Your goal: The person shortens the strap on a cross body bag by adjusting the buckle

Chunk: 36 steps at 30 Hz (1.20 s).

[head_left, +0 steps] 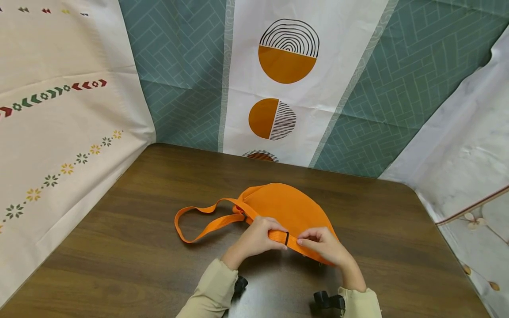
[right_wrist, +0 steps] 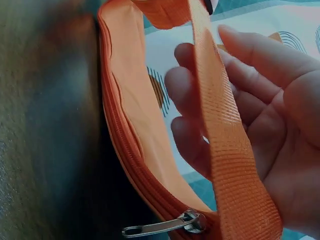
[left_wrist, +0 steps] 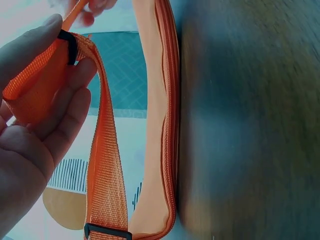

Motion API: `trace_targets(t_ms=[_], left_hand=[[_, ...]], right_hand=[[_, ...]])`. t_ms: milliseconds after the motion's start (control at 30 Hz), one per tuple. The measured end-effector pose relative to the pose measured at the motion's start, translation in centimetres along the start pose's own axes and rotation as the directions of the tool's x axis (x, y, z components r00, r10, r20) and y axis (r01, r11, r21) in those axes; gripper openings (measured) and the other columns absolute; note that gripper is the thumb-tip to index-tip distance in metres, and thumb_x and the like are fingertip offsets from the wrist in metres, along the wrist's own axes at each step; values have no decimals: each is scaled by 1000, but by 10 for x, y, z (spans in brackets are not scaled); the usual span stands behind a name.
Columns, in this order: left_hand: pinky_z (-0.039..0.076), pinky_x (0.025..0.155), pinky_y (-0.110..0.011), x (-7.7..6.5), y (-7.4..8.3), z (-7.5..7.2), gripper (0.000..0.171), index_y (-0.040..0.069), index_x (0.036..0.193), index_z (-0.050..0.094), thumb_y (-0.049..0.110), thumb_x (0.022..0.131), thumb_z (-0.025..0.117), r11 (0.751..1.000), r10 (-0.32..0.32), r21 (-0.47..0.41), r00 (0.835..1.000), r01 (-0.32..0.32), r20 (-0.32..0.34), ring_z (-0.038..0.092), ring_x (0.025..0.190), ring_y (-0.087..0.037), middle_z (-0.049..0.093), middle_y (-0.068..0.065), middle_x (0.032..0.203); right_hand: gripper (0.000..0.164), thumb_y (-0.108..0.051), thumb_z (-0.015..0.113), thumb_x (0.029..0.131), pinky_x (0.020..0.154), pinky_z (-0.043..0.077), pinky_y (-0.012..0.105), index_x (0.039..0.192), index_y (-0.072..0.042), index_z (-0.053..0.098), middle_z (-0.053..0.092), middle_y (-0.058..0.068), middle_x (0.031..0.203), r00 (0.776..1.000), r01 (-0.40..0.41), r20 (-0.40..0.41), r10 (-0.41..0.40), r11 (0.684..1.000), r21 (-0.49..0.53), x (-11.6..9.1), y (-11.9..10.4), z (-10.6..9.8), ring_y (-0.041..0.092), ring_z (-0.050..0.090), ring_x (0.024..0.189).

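An orange crescent-shaped sling bag [head_left: 286, 201] lies on the wooden table in the head view, its zipped edge turned towards the person. My left hand [head_left: 260, 236] pinches the bag's webbing strap [left_wrist: 107, 145] between thumb and fingers, right beside a black strap slider [head_left: 287, 238]. Across the strap from it is my right hand [head_left: 324, 245], thumb and fingertips close to the webbing. In the right wrist view its fingers are loosely bent behind the strap, with the thumb apart from them. A metal zip pull [right_wrist: 160, 226] hangs at one end of the zip.
A loose loop of strap [head_left: 184, 225] spreads over the table [head_left: 131, 247] left of the bag. A second black buckle [left_wrist: 107, 231] sits lower on the strap. Patterned cloths [head_left: 187, 88] hang behind and along both sides of the table.
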<state>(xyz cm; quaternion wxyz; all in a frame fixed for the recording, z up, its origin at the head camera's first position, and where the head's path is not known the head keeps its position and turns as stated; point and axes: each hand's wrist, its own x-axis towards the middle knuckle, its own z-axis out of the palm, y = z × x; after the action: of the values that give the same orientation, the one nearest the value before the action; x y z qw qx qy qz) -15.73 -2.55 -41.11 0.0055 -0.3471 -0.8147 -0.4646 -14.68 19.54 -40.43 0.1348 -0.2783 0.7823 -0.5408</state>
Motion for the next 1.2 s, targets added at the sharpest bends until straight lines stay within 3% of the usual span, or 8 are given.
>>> trace_targets(t_ms=[133,333,700,933,1067,1200], left_hand=[[41,62,-18,0,0,0,31,4,94,69,14,66,79,1000,0,-2,1000,0,-2,51,73,-6,64,-1,85],[41,64,-18,-1,1,0,31,4,92,69,14,65,80,1000,1,3,1000,-1,-3,50,73,-7,63,-1,85],[43,68,-19,-2,1,3,31,6,94,68,16,66,80,999,-2,-40,1000,2,-2,51,76,-7,63,1,86],[43,69,-20,-1,1,0,28,7,92,69,18,68,78,998,-2,-60,1000,1,-8,52,76,-7,64,1,86],[43,69,-20,-1,1,0,27,7,92,69,18,69,77,998,-7,-62,1000,6,-8,52,76,-7,64,0,86],[43,69,-19,-1,0,1,24,7,90,69,16,69,77,999,-12,-52,1000,12,-10,53,76,-6,64,0,85]], right_hand=[[14,1,53,88,49,45,25,90,10,63,57,17,64,999,29,26,-30,999,31,-1,2,-1,17,50,52],[12,5,52,87,46,45,26,88,11,62,55,19,61,995,103,-5,-103,994,37,3,5,5,19,50,49],[11,2,55,86,52,47,24,87,9,64,61,16,69,996,67,-64,-68,997,-25,10,2,17,8,52,56],[10,5,58,83,55,49,23,88,12,61,62,15,73,994,63,-85,-63,998,-3,9,3,19,7,56,60],[20,5,63,78,52,48,23,96,14,57,62,16,75,991,74,-106,-77,997,-29,7,2,24,8,55,59],[32,3,71,72,47,42,21,99,10,57,59,10,72,982,98,-146,-117,986,-135,5,-1,30,6,48,55]])
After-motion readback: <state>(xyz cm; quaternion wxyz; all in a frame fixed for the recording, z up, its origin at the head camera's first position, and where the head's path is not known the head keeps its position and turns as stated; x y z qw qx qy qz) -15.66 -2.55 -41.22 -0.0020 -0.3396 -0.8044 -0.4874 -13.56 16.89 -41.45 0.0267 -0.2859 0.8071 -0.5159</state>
